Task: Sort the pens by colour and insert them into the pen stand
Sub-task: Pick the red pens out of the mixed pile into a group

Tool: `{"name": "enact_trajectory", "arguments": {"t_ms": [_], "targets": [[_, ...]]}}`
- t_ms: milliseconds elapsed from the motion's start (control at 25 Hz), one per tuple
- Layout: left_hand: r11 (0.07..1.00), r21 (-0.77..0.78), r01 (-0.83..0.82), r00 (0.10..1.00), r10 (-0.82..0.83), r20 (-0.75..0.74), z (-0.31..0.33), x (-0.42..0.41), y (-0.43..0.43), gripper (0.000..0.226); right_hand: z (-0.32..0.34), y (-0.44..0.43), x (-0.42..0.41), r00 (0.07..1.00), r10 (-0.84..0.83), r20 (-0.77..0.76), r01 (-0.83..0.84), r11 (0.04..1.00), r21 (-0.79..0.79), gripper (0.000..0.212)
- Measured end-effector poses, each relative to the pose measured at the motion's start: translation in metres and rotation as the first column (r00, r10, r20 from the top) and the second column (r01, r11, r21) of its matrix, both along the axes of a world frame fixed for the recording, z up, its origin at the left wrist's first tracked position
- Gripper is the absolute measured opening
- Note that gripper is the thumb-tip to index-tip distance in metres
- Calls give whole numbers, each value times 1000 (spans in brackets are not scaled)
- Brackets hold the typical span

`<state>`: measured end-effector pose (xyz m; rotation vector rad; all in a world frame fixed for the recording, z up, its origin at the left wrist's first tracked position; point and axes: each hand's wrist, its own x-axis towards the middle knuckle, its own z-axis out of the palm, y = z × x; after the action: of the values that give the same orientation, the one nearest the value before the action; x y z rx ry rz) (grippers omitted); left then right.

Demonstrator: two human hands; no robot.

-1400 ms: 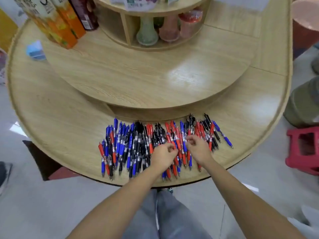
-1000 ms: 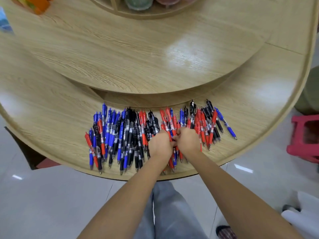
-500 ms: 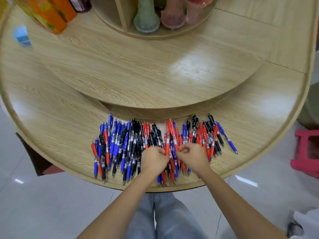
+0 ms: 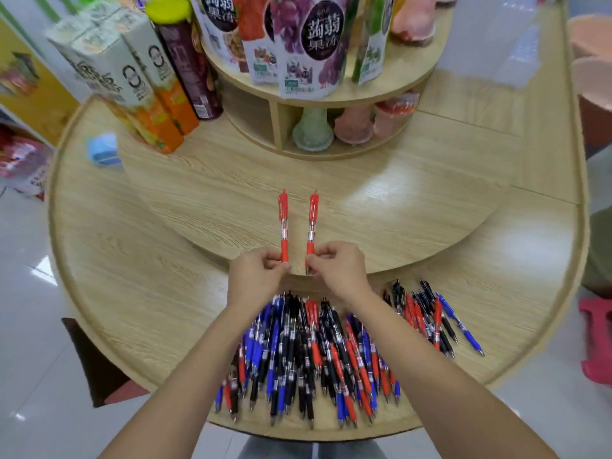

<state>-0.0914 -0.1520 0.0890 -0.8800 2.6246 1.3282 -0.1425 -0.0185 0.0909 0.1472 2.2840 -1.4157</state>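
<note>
Pens [image 4: 314, 352]: a mixed blue, black and red pile lay on the near lower tier [image 4: 139, 293] of the round wooden table, unsorted, tips mostly pointing near.

Far left on that tier: a small blue box [image 4: 102, 149], blurred. Right of it, juice cartons [image 4: 132, 84] stood on the upper tier [image 4: 381, 207], with a dark bottle [image 4: 190, 67] with a yellow cap just beside them; contact not clear.

Left hand [image 4: 256, 276] was clamped on a red pen [image 4: 283, 223], thumb and curled fingers pinching the rubber grip, clicker end pointing far. Right hand [image 4: 337, 273] pinched a second red pen [image 4: 311, 223] the same way, with its tip showing just below the fingers. The two pens ran parallel, near each other and apart. Both hands sat over the near edge of the upper tier, just beyond the far end of the pile. Knuckles were close together; couldn't tell if they touched.

Far centre: a round shelf unit [image 4: 381, 91] stood on the upper tier with printed snack pouches [image 4: 318, 44] on top. Its lower compartment, right of the divider, held a green vase [image 4: 312, 130] with pink vases [image 4: 352, 127] just right of it.

Right of the right forearm, a smaller bunch [image 4: 417, 316] of black and red pens lay on the lower tier, with one blue pen [image 4: 460, 326] along its right side.

Far right, on the floor: a red stool [image 4: 596, 342].
</note>
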Motion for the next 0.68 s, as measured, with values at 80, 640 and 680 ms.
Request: {"name": "enact_trajectory", "arguments": {"t_ms": [80, 640, 680], "targets": [[998, -60, 20, 1000, -20, 5, -5, -25, -18, 15, -9, -26, -19, 1000, 3, -12, -2, 999, 41, 14], [972, -189, 139, 990, -133, 40, -29, -39, -38, 22, -36, -69, -41, 992, 27, -122, 11, 953, 302, 12], [974, -180, 138, 990, -134, 35, -29, -38, -38, 21, -36, -69, -40, 992, 27, -124, 12, 955, 297, 12]]}}
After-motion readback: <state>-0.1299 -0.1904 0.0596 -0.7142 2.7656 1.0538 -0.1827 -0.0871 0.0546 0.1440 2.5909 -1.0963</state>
